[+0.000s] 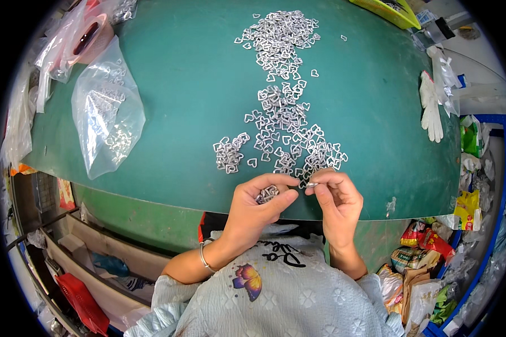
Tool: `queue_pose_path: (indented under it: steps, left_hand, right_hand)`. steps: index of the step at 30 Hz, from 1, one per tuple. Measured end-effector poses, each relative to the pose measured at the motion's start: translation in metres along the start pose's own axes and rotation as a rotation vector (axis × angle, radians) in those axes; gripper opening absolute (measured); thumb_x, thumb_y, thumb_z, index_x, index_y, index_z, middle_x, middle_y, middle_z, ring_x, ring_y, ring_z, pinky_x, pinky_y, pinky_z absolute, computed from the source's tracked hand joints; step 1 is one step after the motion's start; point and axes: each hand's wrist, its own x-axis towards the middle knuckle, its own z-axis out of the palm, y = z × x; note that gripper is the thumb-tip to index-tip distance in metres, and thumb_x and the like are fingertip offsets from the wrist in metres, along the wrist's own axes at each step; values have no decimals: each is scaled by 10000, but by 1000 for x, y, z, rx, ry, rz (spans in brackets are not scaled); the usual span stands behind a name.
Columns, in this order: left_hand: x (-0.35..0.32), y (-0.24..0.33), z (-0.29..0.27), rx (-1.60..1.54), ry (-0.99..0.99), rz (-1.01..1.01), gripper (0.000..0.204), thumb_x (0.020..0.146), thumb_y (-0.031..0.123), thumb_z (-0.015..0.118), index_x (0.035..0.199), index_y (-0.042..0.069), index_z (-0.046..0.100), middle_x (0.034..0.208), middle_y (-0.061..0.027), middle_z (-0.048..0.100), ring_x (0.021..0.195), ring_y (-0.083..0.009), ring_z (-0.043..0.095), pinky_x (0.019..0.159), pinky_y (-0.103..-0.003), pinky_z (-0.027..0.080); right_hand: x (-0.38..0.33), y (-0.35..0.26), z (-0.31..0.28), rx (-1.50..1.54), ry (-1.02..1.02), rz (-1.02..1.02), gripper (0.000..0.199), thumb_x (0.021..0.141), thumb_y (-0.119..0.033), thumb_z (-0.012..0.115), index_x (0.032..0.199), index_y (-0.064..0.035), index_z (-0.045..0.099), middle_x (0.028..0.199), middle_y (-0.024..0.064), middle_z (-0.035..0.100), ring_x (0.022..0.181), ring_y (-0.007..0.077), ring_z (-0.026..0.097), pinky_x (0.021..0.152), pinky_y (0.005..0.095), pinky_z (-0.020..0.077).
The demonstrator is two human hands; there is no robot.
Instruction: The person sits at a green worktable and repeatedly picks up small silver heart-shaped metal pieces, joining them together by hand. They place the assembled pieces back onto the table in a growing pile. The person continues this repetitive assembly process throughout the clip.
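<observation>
Many small silver heart-shaped metal rings lie in a long heap down the middle of a green table. A smaller cluster of heart rings sits to its left. My left hand is curled around several heart rings in its palm, near the table's front edge. Close beside it, my right hand pinches one small heart ring between thumb and fingertips. Both hands are just in front of the near end of the heap, their fingertips a short way apart.
At left lies a clear plastic bag with more metal pieces, beside a pink basket. A yellow-green tray stands far right. A white glove rests at the right edge. Drawers and colourful packages lie below the table.
</observation>
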Motion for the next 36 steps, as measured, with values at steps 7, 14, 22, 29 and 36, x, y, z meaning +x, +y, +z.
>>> queue_pose_path:
  steps: [7, 14, 22, 29, 36]
  left_hand:
    - [0, -1, 4, 105, 21, 114, 173, 790, 39, 632, 954, -13, 616, 681, 35, 490, 522, -14, 381, 437, -165, 276]
    - [-6, 4, -1, 61, -10, 89, 176, 774, 12, 649, 949, 2, 644, 709, 46, 508, 649, -19, 423, 552, -169, 346]
    - [-8, 4, -2, 35, -52, 134, 177, 774, 4, 642, 952, 10, 645, 707, 47, 510, 657, -18, 420, 572, -163, 338]
    - [-9, 3, -3, -37, -105, 73, 170, 794, 46, 637, 960, 14, 639, 722, 42, 524, 617, -10, 412, 513, -162, 328]
    - [-9, -1, -4, -115, -149, 15, 152, 809, 76, 635, 951, 20, 634, 754, 40, 550, 565, 12, 387, 448, -146, 284]
  right_hand:
    - [6, -5, 5, -497, -46, -471, 167, 669, 100, 641, 814, 21, 616, 775, 108, 608, 726, 230, 546, 646, 298, 443]
    - [6, -8, 8, -484, -78, -464, 187, 651, 107, 646, 815, 21, 625, 786, 106, 614, 744, 232, 547, 656, 304, 440]
    - [-1, -11, 10, -175, -93, -196, 217, 661, 121, 651, 860, 37, 626, 836, 97, 634, 793, 209, 546, 707, 298, 427]
    - [-1, -11, 9, -141, -112, -223, 219, 652, 119, 655, 853, 38, 628, 822, 98, 635, 792, 202, 538, 704, 302, 413]
    - [-3, -14, 7, -195, -101, -250, 211, 638, 114, 662, 833, 35, 636, 814, 92, 616, 780, 201, 527, 700, 298, 408]
